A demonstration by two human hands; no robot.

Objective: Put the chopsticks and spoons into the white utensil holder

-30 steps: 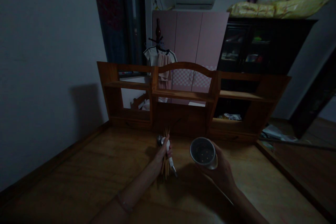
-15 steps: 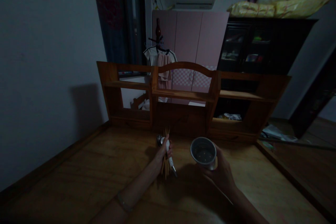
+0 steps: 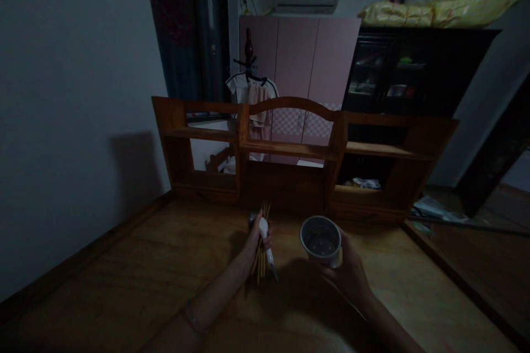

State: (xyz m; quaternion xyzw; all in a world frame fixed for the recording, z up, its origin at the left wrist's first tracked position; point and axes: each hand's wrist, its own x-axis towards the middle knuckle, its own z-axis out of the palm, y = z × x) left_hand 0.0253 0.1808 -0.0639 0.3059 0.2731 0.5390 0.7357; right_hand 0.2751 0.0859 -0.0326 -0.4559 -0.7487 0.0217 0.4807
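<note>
My left hand (image 3: 260,237) is closed around a bundle of wooden chopsticks (image 3: 260,269) together with a white spoon (image 3: 265,236). The dark round bowl of a metal spoon (image 3: 252,219) pokes out on its left side, and a shiny metal handle end (image 3: 274,271) sticks out below. My right hand (image 3: 346,273) grips a grey metal cup (image 3: 321,240) from its right side. The cup tilts towards me, showing small holes in its bottom and nothing inside. A thin pale line (image 3: 350,304) runs along my right wrist; I cannot make out what it is.
Under both hands lies a wooden tabletop (image 3: 136,276). A wooden shelf unit (image 3: 290,148) stands along its far edge. The wall (image 3: 83,94) closes off the left side, and a raised wooden edge (image 3: 447,270) runs down the right. Wardrobes stand behind.
The bundle has turned slightly in my left hand, with the white spoon's bowl now facing me more and the chopsticks shifted. My right hand and the cup have stayed almost still.
</note>
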